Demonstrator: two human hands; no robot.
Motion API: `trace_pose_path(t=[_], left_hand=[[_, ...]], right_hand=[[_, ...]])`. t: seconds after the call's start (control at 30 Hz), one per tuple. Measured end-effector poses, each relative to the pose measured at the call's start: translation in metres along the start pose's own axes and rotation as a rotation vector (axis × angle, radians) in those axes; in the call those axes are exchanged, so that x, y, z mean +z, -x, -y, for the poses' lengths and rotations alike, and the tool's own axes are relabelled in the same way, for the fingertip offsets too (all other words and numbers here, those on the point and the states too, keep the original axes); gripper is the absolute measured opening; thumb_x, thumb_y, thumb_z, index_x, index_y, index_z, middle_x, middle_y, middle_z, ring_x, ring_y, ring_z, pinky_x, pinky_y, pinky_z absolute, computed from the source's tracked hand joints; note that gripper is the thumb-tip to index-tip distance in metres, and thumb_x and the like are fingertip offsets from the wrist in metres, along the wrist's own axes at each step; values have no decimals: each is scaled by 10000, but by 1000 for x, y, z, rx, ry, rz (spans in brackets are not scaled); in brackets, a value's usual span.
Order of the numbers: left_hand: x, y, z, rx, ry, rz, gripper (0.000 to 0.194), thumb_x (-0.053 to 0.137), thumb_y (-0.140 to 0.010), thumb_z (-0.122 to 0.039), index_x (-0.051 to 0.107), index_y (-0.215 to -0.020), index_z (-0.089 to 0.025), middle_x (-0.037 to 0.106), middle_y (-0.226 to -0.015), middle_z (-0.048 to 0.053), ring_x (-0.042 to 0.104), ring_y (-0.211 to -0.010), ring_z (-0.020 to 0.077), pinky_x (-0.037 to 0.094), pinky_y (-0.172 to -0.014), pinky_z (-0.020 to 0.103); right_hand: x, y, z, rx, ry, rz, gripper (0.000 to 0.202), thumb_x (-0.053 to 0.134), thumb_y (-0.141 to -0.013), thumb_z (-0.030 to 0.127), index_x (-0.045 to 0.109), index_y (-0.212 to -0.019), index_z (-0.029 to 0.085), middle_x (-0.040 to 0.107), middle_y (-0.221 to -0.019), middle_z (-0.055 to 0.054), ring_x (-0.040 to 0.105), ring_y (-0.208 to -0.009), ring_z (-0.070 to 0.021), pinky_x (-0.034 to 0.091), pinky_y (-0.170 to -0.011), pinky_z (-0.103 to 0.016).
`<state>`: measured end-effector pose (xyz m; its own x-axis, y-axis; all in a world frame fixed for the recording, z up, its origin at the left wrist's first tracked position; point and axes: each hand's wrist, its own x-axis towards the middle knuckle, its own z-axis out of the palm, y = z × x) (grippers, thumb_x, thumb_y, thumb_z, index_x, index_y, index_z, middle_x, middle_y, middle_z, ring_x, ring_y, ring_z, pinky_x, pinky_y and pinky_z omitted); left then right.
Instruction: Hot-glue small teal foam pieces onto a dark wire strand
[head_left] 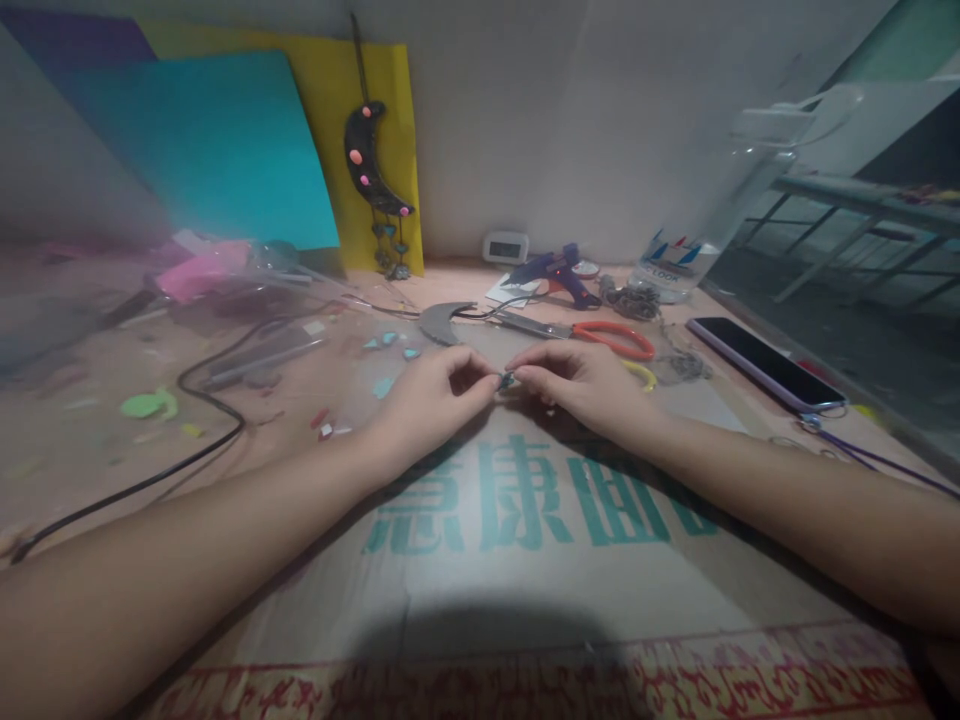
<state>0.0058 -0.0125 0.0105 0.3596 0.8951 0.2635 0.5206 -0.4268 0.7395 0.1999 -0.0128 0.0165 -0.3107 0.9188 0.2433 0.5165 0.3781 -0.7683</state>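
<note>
Between my hands, at the middle of the view, is a tiny dark teal piece (506, 380). My left hand (450, 390) pinches it from the left with thumb and forefinger. From the other side, my right hand (581, 385) closes its thumb and fingertips on the same piece. Its exact shape is too small to tell. Just behind my hands lies a grey crescent (441, 322) on the table. Small light blue pieces (388, 339) are scattered left of the crescent. Orange-handled scissors (615, 338) lie behind my right hand.
A glue gun (555, 272), a small digital clock (505, 247) and a clear bottle (686, 235) stand at the back. A phone (765, 362) lies right. A black cable (217, 430) winds across the left. A decorated dark moon (366, 155) hangs before yellow card (409, 120).
</note>
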Motion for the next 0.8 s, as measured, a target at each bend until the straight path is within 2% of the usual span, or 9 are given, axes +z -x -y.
trace_pose_path(t=[0.13, 0.23, 0.4, 0.6, 0.8], left_hand=[[0, 0, 2, -10, 22, 0, 174, 533, -835, -297, 649, -804, -171, 688, -794, 11, 603, -730, 156, 438, -667, 258], [-1, 0, 1, -8, 30, 11, 172, 538, -834, -296, 646, -796, -169, 689, -789, 14, 606, -739, 159, 442, -670, 258], [0, 0, 3, 8, 58, 28, 171, 547, -828, -286, 674, -849, -173, 701, -812, 12, 613, -741, 154, 451, -681, 256], [1, 0, 6, -12, 124, 78, 260, 519, -861, -384, 667, -873, -170, 704, -846, 36, 625, -771, 169, 459, -685, 269], [-1, -1, 2, -7, 61, 54, 187, 521, -847, -307, 645, -807, -173, 687, -804, 24, 608, -763, 166, 448, -696, 272]], right_hand=[[1, -1, 1, 79, -52, 82, 237, 622, -820, 351, 704, -905, 145, 660, -639, -12, 585, -533, -114, 437, -474, -218], [1, -1, 4, 100, -20, 91, 200, 630, -813, 323, 706, -873, 148, 661, -635, -8, 577, -523, -105, 423, -463, -208], [0, -1, 5, 70, 49, 58, 165, 623, -820, 292, 713, -823, 153, 656, -628, -7, 570, -534, -108, 423, -498, -225], [0, -1, 5, 49, 75, 47, 155, 613, -828, 281, 712, -810, 163, 648, -614, -6, 582, -568, -124, 422, -518, -237], [3, 0, 3, 2, 48, 60, 141, 616, -833, 294, 682, -841, 168, 667, -697, -10, 594, -616, -129, 452, -565, -248]])
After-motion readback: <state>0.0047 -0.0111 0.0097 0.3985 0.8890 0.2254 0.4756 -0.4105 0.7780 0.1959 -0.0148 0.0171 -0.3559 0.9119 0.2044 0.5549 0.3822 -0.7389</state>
